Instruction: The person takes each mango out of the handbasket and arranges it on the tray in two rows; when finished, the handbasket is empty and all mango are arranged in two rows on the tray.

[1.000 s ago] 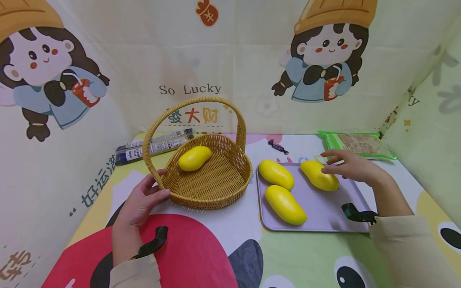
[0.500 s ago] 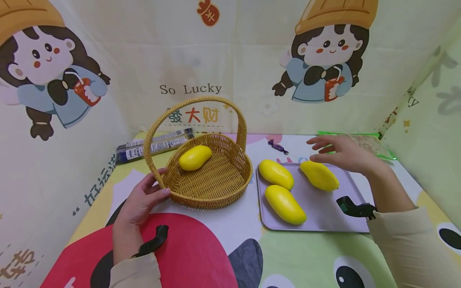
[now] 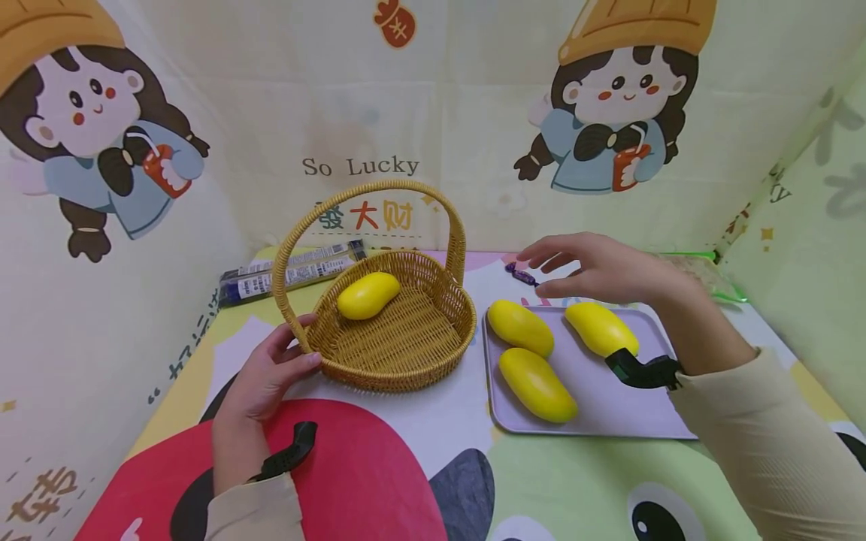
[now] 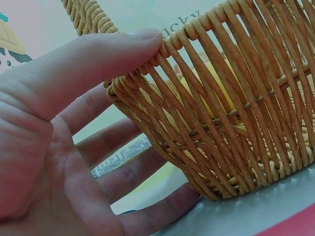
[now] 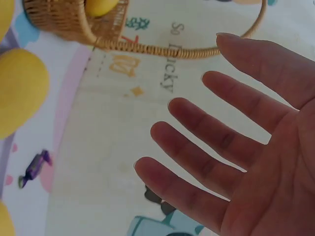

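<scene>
My left hand holds a wicker basket at its left side. In the left wrist view the thumb lies on the rim while the other fingers reach along the outer wall. One yellow mango lies inside the basket. My right hand hovers with fingers spread, above the back of a lilac tray and near a purple wrapped candy; nothing is in it. On the tray lie a left-rear mango, a front mango and a right mango.
Dark-ended long packets lie behind the basket on the left. A green-edged packet at the back right is partly hidden by my right arm. The basket's tall handle arches upward. A printed cloth wall stands behind the table.
My right hand has moved left and slightly up, from over the right mango toward the candy. My left hand, the basket and the mangoes have stayed in place.
</scene>
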The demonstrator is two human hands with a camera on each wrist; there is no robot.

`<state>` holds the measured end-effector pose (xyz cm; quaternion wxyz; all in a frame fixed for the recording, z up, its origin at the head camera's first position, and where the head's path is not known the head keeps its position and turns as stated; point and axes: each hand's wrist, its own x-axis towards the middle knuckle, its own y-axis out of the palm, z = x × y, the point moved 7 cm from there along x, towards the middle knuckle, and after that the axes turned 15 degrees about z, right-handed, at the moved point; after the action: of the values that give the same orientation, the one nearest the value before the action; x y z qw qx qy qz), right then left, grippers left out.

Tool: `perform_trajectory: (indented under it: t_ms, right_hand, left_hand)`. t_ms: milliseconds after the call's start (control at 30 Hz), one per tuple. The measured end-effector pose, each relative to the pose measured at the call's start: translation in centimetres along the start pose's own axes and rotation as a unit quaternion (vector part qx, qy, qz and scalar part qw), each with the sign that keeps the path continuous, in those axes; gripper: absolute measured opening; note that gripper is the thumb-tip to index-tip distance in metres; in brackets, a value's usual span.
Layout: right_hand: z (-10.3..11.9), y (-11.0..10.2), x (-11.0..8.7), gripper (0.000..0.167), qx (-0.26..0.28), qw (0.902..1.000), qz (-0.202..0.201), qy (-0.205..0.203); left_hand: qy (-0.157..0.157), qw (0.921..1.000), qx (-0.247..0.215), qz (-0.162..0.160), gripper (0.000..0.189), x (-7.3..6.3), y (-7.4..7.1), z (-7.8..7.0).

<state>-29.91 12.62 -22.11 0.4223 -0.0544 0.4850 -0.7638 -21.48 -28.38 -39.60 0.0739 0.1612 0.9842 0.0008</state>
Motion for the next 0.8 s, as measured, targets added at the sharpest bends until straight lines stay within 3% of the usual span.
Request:
perform_trajectory:
  t_ms: [233,800]
  right_hand:
    - [2.7,0.7,2.2,0.047,-0.004,0.9993,0.024,-0.028]
    - [5.9,3.4,8.5,0.049,0.008,0.9964,0.061,-0.058]
  left_hand:
    - [-0.003,1.0000,0.004,0.001,0.064,-0.1,-0.1,0.0]
    - [0.008,0.9999,-0.009,0.007,0.062,-0.2,0.0,0.0]
